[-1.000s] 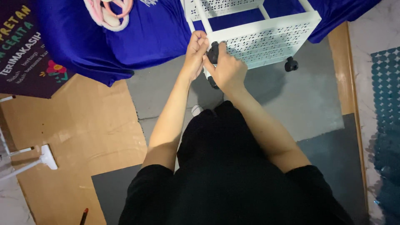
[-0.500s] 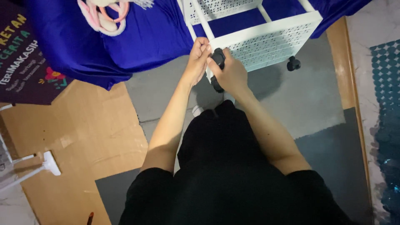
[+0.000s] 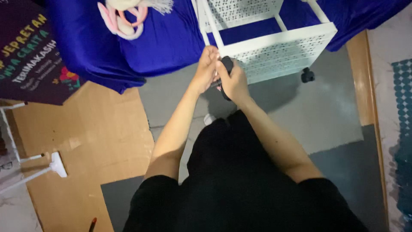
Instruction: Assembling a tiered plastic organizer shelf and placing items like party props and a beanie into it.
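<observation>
A white perforated metal cart (image 3: pixel 279 47) lies tipped against a blue cloth. My right hand (image 3: pixel 234 81) grips a black caster wheel (image 3: pixel 227 64) at the cart's near bottom corner. My left hand (image 3: pixel 207 68) pinches the cart's corner post just beside that wheel, fingers closed on it. Both hands touch each other at the corner. A second black caster (image 3: pixel 307 76) sticks out from the cart's other bottom corner.
A blue cloth (image 3: pixel 150 38) covers the furniture at the top, with a pink and white plush toy (image 3: pixel 122 17) on it. A dark printed banner (image 3: pixel 30 56) hangs at left. Brown cardboard (image 3: pixel 81 141) and dark mats cover the floor. White metal parts (image 3: pixel 38 165) lie far left.
The view has shifted a little, so the cart and hands sit lower and further right in the picture. My hands stay together on the same corner and wheel.
</observation>
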